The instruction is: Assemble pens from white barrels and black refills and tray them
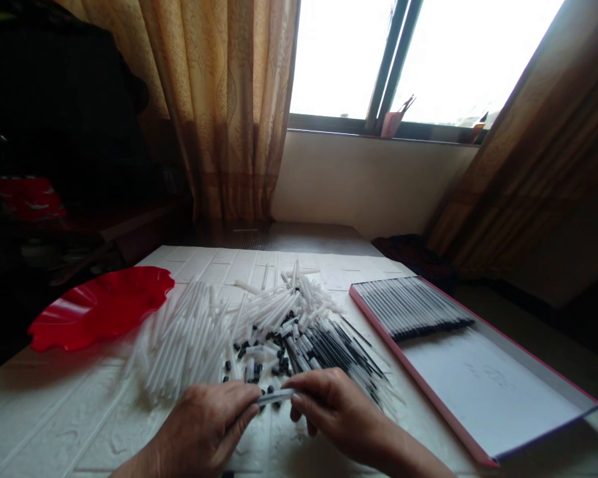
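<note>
Near the table's front edge, my left hand [212,419] and my right hand [335,410] pinch a short pale tube [276,396] between them, one at each end. Just beyond lie small black caps [280,364], some loose under the tube. A heap of white translucent tubes [189,342] spreads to the left and middle. Thin black rods [346,352] are bunched to the right of the caps. A shallow pink-edged box [503,392] at the right holds a row of assembled pens [411,307] with dark ends, lined up at its far end.
A red scalloped tray [102,309] rests at the table's left side. The white brick-patterned table cover [44,411] runs under everything. Behind are brown curtains [224,99], a window, and a pink cup [391,124] on the sill. Dark furniture stands at the left.
</note>
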Motion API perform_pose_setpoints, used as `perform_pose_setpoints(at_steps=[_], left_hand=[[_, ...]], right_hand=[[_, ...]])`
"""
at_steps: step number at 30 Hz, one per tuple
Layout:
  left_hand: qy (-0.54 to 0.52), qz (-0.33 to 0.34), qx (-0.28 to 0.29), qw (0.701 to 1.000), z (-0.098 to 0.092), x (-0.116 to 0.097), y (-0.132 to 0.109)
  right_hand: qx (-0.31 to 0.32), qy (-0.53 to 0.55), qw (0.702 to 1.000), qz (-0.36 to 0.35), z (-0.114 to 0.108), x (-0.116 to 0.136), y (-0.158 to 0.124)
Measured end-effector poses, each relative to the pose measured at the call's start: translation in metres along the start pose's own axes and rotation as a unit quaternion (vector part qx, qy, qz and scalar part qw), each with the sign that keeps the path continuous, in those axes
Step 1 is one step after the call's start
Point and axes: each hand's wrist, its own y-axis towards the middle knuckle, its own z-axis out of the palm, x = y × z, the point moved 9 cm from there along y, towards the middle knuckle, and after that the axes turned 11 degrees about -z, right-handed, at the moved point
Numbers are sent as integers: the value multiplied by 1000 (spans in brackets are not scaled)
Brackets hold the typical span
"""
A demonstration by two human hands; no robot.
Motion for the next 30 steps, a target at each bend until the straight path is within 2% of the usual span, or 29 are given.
perform_pose_setpoints(at_steps=[3,6,13,16,19,23,26,30], left_hand=[[36,15,-7,999,1,-2,-2],[42,25,-8,999,3,-3,-2],[47,45,-11,998,5,-5,-5],[36,45,-13,998,5,-5,-5],[25,36,-15,999,3,-6,-2],[-17,24,-18,999,-5,-10,5],[-13,31,-69,997,-18,-10,6],[51,27,-170,984,-35,4,2]], right_hand=[[-5,-37,999,-26,2,-5,0],[-17,-24,999,-37,4,-12,-1],[10,-12,1000,-18,9,-12,0],[-3,9,1000,-14,8,-12,1],[-11,8,1000,-11,6,-6,3],[-35,3,999,-22,-2,13,7],[-78,13,996,-29,-16,23,7],[-181,107,977,-37,-47,18,3]])
